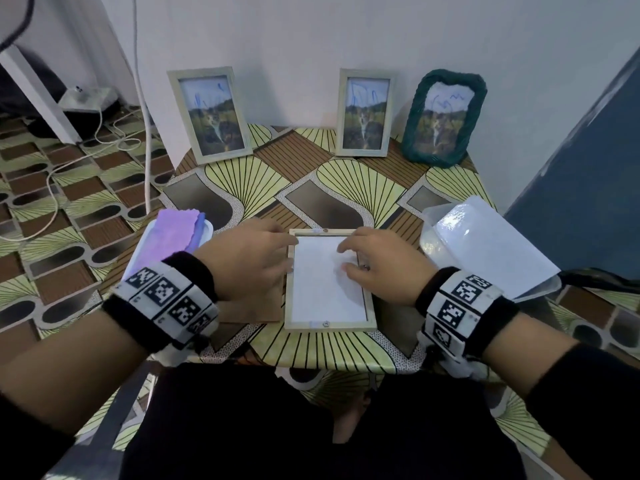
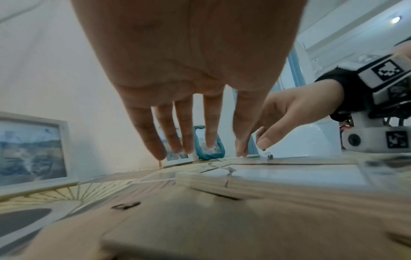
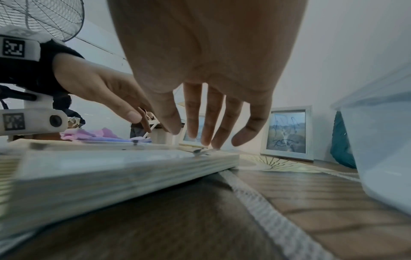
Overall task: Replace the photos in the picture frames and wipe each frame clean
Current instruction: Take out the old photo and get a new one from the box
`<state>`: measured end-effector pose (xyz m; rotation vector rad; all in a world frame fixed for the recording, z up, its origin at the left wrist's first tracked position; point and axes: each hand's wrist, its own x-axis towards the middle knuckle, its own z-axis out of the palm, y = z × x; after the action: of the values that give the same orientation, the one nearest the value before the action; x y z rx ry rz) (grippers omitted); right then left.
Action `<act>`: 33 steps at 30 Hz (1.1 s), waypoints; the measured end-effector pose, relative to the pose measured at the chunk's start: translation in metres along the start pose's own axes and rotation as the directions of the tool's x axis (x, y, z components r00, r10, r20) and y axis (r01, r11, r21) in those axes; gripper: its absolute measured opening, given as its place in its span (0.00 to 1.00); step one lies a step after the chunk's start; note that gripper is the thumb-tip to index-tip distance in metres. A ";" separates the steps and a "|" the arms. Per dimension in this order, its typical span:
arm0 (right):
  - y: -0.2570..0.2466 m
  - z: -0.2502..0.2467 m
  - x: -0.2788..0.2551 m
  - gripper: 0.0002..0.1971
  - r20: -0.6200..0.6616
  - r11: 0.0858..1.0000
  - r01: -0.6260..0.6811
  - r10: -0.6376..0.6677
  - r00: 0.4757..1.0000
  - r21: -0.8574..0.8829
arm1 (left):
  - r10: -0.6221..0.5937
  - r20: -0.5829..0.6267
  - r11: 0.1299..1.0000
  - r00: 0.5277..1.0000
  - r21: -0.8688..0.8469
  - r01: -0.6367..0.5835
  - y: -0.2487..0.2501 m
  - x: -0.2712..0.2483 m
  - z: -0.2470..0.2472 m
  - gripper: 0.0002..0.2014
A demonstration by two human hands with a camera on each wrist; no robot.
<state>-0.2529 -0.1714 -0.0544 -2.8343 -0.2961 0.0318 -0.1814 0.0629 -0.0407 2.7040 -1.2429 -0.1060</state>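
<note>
Wood frame: pale wooden picture frame lies face down near the front middle of the patterned tabletop, a white sheet filling its opening.
Left hand: left hand rests at the frame's left rail, its fingers straight and slightly spread, tips at the far left corner; it grips nothing.
Right hand: right hand lies over the frame's right side, its fingers loosely extended and a little apart, tips on the white sheet near the far right corner; the thumb sits lower on the sheet.
Brown board: flat brown backing board lies under the left palm, just beside the frame.
Standing frames: two pale wooden frames and a green woven frame lean against the wall, well apart from the hands.
Cloth: purple cloth sits on a white tray left of the left hand.
Box: clear plastic container stands right of the right hand.
</note>
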 end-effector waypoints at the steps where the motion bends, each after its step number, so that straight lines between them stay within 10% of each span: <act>1: 0.000 -0.002 0.006 0.17 -0.012 1.000 -0.012 0.012 1.000 0.000 | 0.025 0.035 1.000 0.999 -0.017 -0.025 0.003 0.010 -0.001 0.20; 10: 0.004 -0.001 0.025 0.21 0.155 0.988 -0.023 0.046 0.987 -0.151 | 0.079 0.200 0.965 0.977 0.230 -0.125 0.006 0.043 0.016 0.24; 33: 0.002 0.006 0.045 0.11 0.083 0.986 -0.169 0.168 0.982 0.001 | -0.046 0.107 0.998 0.993 -0.040 0.051 0.002 0.062 0.017 0.15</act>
<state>-0.2083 -0.1624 -0.0606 -2.8471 -0.0718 0.1860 -0.1448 0.0125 -0.0571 2.7242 -1.1879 -0.2827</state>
